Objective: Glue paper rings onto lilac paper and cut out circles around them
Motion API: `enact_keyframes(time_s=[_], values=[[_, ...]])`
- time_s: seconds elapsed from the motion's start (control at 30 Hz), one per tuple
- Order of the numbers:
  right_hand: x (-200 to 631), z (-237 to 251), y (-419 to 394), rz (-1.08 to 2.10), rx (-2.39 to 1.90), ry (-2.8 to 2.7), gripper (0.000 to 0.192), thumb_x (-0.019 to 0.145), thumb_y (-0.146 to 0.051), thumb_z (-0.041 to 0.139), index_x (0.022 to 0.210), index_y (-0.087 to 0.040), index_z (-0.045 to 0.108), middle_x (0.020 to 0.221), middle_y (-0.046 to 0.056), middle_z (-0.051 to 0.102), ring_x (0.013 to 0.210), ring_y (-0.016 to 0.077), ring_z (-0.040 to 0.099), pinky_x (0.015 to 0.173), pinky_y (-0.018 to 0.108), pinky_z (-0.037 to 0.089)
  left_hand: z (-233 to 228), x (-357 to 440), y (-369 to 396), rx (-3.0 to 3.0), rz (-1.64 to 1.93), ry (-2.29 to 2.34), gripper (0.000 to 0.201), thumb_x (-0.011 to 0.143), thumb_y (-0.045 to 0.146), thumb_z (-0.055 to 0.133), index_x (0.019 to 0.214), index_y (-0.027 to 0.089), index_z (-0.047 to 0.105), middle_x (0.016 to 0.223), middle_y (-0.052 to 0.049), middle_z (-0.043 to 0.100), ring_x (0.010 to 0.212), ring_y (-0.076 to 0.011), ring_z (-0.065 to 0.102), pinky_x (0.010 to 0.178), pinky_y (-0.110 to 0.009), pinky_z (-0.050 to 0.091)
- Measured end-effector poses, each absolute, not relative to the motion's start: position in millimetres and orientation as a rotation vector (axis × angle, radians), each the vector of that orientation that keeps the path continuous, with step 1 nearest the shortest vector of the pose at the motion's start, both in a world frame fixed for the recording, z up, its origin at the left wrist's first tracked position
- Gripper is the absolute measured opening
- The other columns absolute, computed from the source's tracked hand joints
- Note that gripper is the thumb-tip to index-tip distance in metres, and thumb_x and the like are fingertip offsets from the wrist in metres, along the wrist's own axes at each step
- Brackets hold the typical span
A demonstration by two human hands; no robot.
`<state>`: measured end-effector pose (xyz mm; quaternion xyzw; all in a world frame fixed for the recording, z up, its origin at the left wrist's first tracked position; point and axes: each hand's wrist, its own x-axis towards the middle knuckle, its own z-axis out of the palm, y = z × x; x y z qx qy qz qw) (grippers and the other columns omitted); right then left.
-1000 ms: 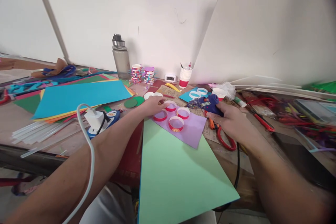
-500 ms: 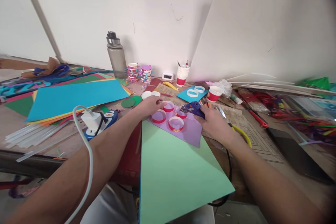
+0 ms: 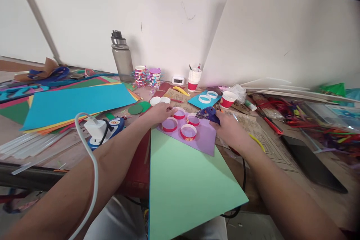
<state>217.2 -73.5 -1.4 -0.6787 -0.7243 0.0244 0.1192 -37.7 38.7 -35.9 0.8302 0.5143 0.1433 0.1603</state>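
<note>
My right hand (image 3: 229,129) grips a blue glue gun (image 3: 209,114), its nozzle over the right edge of a red-and-white paper cup ring (image 3: 193,120). Several such rings stand on a purple paper sheet (image 3: 204,140); the front ring (image 3: 188,137) carries a yellow print. My left hand (image 3: 160,114) is closed at the sheet's back left edge, fingertips beside the back ring (image 3: 179,115). Its fingers partly hide what they pinch. Beneath the purple sheet lies a larger light green sheet (image 3: 191,187), jutting past the table's front edge.
Coloured paper (image 3: 78,105), clear glue sticks (image 3: 22,146) and a white plug (image 3: 95,129) lie to the left. Behind stand a bottle (image 3: 122,60), decorated cup stacks (image 3: 154,78) and paper cups (image 3: 193,80). A blue sheet (image 3: 194,101) holds white rings. A dark flat slab (image 3: 312,165) lies right.
The glue gun's nozzle has shifted slightly right and back relative to the ring. My left hand stays by the back ring. The whole view has shifted a little.
</note>
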Motion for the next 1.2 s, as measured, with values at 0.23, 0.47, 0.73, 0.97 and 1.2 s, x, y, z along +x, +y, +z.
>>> enact_keyframes(time_s=[0.23,0.47,0.73,0.97,1.2], values=[[214,2,-80,0.048,-1.99,-2.133,0.007,0.09,-0.022,0.051,0.093,-0.02,0.057,0.094,0.012,0.07,0.088,0.0272,0.065,0.065,0.031,0.037,-31,-37,35,2.309,0.372,1.548,0.048,0.089,0.059,0.036,0.076,0.019,0.061,0.086,-0.009,0.07,0.077,-0.0217,0.061,0.062,-0.03,0.037],[220,7,-82,0.139,-1.91,-2.064,0.006,0.089,-0.024,0.053,0.088,-0.02,0.058,0.09,0.012,0.07,0.082,0.0249,0.063,0.064,0.029,0.038,-33,-35,36,2.227,0.549,1.641,0.045,0.09,0.052,0.037,0.064,0.02,0.052,0.071,-0.007,0.065,0.065,-0.0185,0.055,0.056,-0.031,0.033],[234,18,-83,0.372,-1.764,-1.905,0.018,0.085,-0.037,0.054,0.079,-0.02,0.057,0.08,0.005,0.066,0.072,0.0202,0.056,0.063,0.029,0.038,-27,-33,31,2.112,0.816,1.617,0.035,0.087,0.045,0.045,0.076,0.018,0.065,0.071,-0.004,0.067,0.07,-0.0184,0.057,0.059,-0.029,0.038],[245,24,-83,0.478,-1.72,-1.786,0.03,0.077,-0.049,0.059,0.082,-0.019,0.061,0.083,0.004,0.066,0.077,0.0215,0.057,0.068,0.031,0.042,-15,-29,17,2.151,0.714,1.128,0.043,0.081,0.05,0.06,0.109,0.019,0.07,0.102,-0.004,0.072,0.088,-0.0178,0.062,0.077,-0.027,0.048],[255,20,-80,0.49,-1.668,-1.761,0.035,0.078,-0.047,0.061,0.096,-0.018,0.067,0.09,0.006,0.07,0.08,0.024,0.06,0.073,0.035,0.046,-13,-31,19,2.339,0.537,1.117,0.057,0.086,0.058,0.051,0.132,0.024,0.059,0.14,-0.007,0.057,0.124,-0.0253,0.053,0.099,-0.033,0.044]])
